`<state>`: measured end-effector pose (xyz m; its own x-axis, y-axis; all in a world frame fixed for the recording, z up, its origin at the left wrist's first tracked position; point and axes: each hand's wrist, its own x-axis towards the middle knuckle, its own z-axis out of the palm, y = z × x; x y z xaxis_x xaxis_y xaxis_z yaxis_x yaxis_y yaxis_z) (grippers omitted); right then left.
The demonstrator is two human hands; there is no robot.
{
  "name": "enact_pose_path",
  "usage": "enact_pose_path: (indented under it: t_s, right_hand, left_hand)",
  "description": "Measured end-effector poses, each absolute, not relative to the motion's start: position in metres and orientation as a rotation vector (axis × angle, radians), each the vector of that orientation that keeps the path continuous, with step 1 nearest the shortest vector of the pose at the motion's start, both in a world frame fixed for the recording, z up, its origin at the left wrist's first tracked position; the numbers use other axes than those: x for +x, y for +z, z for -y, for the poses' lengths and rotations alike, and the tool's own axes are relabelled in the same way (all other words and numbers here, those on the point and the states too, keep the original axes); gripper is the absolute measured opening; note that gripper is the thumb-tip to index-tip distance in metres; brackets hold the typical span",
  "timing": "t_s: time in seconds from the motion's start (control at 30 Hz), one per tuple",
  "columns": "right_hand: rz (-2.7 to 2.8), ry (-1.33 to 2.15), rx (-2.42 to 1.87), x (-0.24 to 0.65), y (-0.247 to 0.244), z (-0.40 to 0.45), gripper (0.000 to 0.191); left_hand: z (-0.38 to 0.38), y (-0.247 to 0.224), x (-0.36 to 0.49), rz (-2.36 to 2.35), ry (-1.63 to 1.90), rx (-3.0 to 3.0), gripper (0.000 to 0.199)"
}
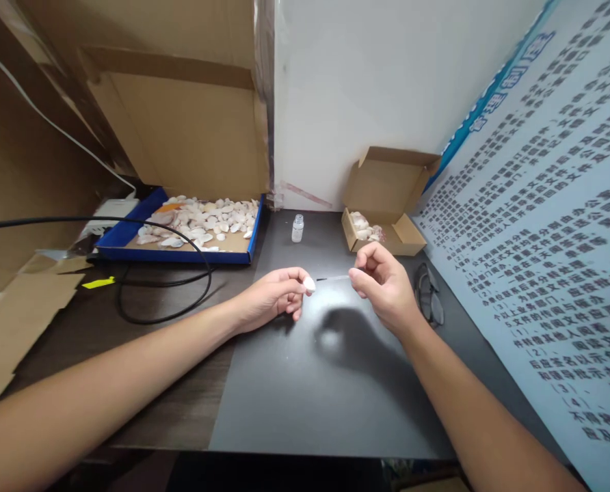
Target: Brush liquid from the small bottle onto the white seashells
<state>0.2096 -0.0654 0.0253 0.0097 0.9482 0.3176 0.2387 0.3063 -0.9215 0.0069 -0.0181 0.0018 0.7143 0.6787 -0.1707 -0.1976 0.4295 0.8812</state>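
Observation:
Between its thumb and fingers my left hand (278, 295) pinches a small white shell (309, 284) above the dark mat. Facing it, my right hand (381, 283) grips a thin clear stick (338, 277) with a dark tip, which points left at the shell. A small gap separates the tip from the shell. Behind the hands a small glass bottle (297, 229) with a white label stands upright on the mat.
A blue-edged box (202, 256) of many pale shells lies at the back left. At the back right sits an open cardboard box (410, 236) with shells. Glasses (429, 295) rest beside my right wrist. A black cable (166, 320) loops at left.

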Motion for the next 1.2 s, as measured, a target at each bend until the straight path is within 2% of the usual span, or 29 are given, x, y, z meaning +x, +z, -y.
enact_pose_path:
  t_s: [0.07, 0.23, 0.4, 0.53, 0.7, 0.83, 1.0, 1.13, 1.2]
  right_hand:
    - [1.495, 0.860, -1.149, 0.209, 0.026, 0.066, 0.021]
    - [1.571, 0.612, -1.290, 0.206, 0.027, 0.067, 0.023]
    - [1.565, 0.783, -1.167, 0.205, 0.026, 0.068, 0.018]
    - [1.623, 0.626, -1.258, 0.206, 0.024, 0.067, 0.019]
    - [1.583, 0.732, -1.201, 0.207, 0.025, 0.065, 0.017]
    - [1.616, 0.599, -1.295, 0.207, 0.025, 0.066, 0.018]
    - [1.658, 0.689, -1.247, 0.211, 0.028, 0.067, 0.015]
    - [1.620, 0.473, -1.323, 0.218, 0.032, 0.065, 0.017]
    - [1.550, 0.533, -1.254, 0.219, 0.033, 0.064, 0.016]
  left_hand:
    - [0.018, 0.002, 0.007, -0.557, 0.584, 0.981, 0.013]
    - [0.018, 0.001, 0.006, -0.562, 0.566, 1.013, 0.014]
    - [0.020, 0.003, 0.007, -0.592, 0.573, 1.033, 0.016]
    - [0.020, 0.002, 0.007, -0.583, 0.572, 1.056, 0.015]
    - [0.020, 0.001, 0.007, -0.586, 0.571, 1.071, 0.017]
    - [0.021, 0.002, 0.008, -0.595, 0.575, 1.079, 0.018]
    - [0.021, 0.002, 0.009, -0.601, 0.571, 1.081, 0.019]
    - [0.021, 0.002, 0.009, -0.614, 0.571, 1.096, 0.018]
    - [0.021, 0.003, 0.009, -0.620, 0.567, 1.098, 0.017]
